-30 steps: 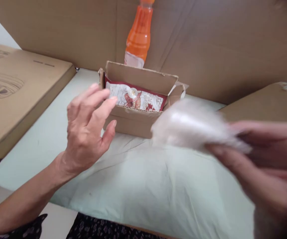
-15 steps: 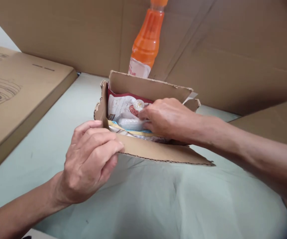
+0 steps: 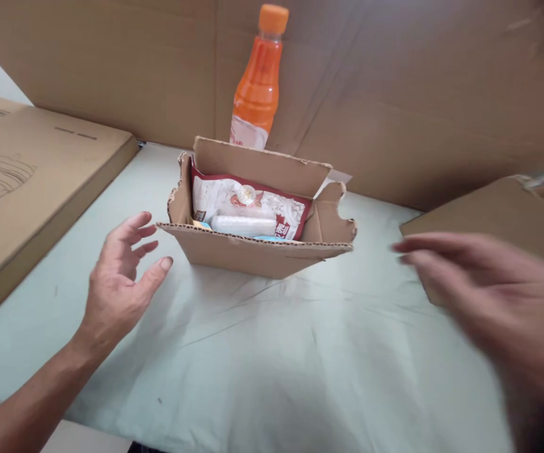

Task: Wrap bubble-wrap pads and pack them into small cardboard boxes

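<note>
A small open cardboard box (image 3: pixel 253 251) stands on the pale green cloth. Inside it, a white packet with dark red edges (image 3: pixel 295 211) leans against the back wall. In front of that packet lies a white, plastic-wrapped roll (image 3: pixel 243 225), with bits of blue and yellow packaging beside it. My left hand (image 3: pixel 123 270) is just left of the box's front flap, fingers apart and holding nothing. To the right of the box and apart from it is my right hand (image 3: pixel 479 289), smeared by motion; whether its fingers hold anything cannot be made out.
Behind the box stands a bottle of orange drink (image 3: pixel 257 82), its lower part hidden. A large flat carton (image 3: pixel 49 170) lies at the left. Another cardboard box (image 3: pixel 479 204) is at the right, partly behind my right hand. A tall cardboard panel (image 3: pixel 134 63) closes off the back.
My left hand has let go of the box's front flap and moved left. My right hand has come out of the box and swung right. The flap now stands more upright.
</note>
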A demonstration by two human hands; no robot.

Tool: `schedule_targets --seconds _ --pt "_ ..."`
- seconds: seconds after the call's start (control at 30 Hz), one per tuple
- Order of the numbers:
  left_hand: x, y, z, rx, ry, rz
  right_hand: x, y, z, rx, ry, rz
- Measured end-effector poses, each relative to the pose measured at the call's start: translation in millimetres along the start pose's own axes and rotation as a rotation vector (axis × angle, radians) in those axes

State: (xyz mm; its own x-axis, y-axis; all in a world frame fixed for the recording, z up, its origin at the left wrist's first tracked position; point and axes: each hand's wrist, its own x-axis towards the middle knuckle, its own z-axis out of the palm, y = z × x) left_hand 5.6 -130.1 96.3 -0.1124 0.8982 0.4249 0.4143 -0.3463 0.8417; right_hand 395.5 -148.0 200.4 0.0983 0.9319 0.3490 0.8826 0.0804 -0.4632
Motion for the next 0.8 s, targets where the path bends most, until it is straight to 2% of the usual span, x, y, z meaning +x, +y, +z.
schedule_targets --seconds 0.1,0.17,0.23,0.27,0.33,0.4,0.47,0.53,0.6,0.7,0.8 --pt "-0.5 -24.3 16.9 -0.211 -0.026 -0.140 -26.7 1.9 62.4 0.213 -0.231 -0.039" --pt "6.8 -32.9 33.6 -0.298 -0.022 -0.175 -22.9 -7.2 102.1 0.350 -0.224 -0.052" --pt "14.0 -29.9 52.8 -0.346 -0.005 -0.204 -15.0 -10.7 118.8 0.455 -0.172 -0.028" --pt "15.4 -23.9 62.8 -0.360 0.005 -0.208 -14.5 -8.1 117.2 0.482 -0.148 -0.003" --pt "11.6 -5.2 82.4 -0.392 -0.014 -0.190 -25.7 5.9 98.9 0.470 -0.105 0.063" --pt "0.1 16.9 98.1 -0.433 -0.124 -0.162 -51.1 24.6 71.5 0.395 -0.008 0.151" --pt "-15.5 34.8 104.3 -0.484 -0.262 -0.156 -82.5 37.1 49.4 0.311 0.098 0.228" --pt "-30.8 42.1 97.2 -0.492 -0.317 -0.188 -110.4 36.2 41.6 0.256 0.131 0.239" --pt "-42.6 37.9 77.9 -0.447 -0.261 -0.249 -127.2 24.1 47.7 0.249 0.080 0.169" --pt "-53.1 21.9 38.6 -0.310 -0.140 -0.343 -128.7 7.8 63.6 0.304 -0.005 0.002" --pt "-63.1 10.9 8.4 -0.228 -0.067 -0.383 -116.2 13.5 71.4 0.372 -0.094 -0.106"
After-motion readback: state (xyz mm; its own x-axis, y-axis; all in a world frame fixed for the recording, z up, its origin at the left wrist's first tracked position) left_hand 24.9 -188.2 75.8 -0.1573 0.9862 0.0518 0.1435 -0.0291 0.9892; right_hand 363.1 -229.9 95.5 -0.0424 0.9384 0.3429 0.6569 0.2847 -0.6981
